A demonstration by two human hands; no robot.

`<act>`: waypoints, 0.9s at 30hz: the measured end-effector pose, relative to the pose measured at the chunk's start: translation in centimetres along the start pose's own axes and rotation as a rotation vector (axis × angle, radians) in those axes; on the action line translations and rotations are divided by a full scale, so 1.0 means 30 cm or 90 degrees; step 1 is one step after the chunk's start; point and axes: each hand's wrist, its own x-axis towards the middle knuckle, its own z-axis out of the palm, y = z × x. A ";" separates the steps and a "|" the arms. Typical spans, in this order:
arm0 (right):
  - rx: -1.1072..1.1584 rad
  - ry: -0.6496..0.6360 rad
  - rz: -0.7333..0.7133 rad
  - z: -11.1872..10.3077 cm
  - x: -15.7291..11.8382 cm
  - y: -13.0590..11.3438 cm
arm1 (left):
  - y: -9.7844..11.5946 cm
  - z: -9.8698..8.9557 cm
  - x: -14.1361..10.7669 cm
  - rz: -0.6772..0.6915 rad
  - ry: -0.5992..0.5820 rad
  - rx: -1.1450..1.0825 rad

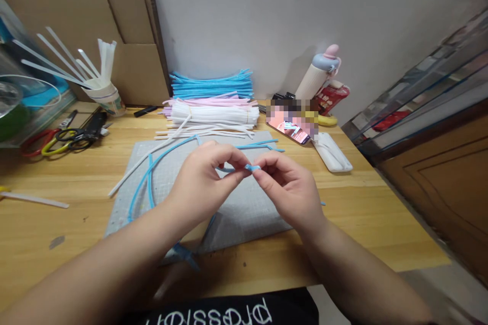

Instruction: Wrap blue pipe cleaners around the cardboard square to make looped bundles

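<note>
Over the grey cutting mat [244, 221], both hands meet at a small blue pipe-cleaner piece [252, 167]. My left hand [209, 172] pinches its left end between thumb and index finger. The fingertips of my right hand [292, 188] are closed on its right end. Loose blue pipe cleaners [150, 177] curve across the mat's left side, and others [263, 143] lie behind my hands. A white pipe cleaner [148, 157] slants over the mat's left edge. Part of the blue strand is hidden behind my left fingers.
Bundles of blue [211, 85] and white pipe cleaners [215, 113] lie by the wall. At left are scissors [68, 137] and a cup of white strips [104, 97]. A lit phone [292, 129], a white case [331, 153] and a bottle [314, 76] are at back right.
</note>
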 end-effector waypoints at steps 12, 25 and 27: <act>-0.004 0.026 0.036 0.003 0.004 -0.015 | -0.012 0.009 -0.008 0.084 0.031 0.013; 0.135 -0.004 0.132 0.007 0.023 -0.012 | -0.030 0.039 -0.036 0.292 0.136 0.338; 0.145 -0.010 0.144 0.006 0.025 -0.010 | -0.029 0.038 -0.036 0.295 0.137 0.347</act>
